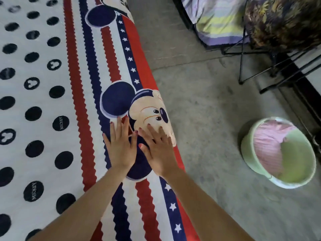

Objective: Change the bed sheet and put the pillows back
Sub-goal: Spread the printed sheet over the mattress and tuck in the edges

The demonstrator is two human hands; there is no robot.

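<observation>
Smooth printed bed sheet [52, 105] under flat left hand [120, 146]; right hand [159, 153] alongside.

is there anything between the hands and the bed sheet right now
Nothing visible. The left hand and right hand lie flat, fingers straight, directly on the bed sheet near the bed's edge, over the cartoon mouse print. No pillows are in view.
</observation>
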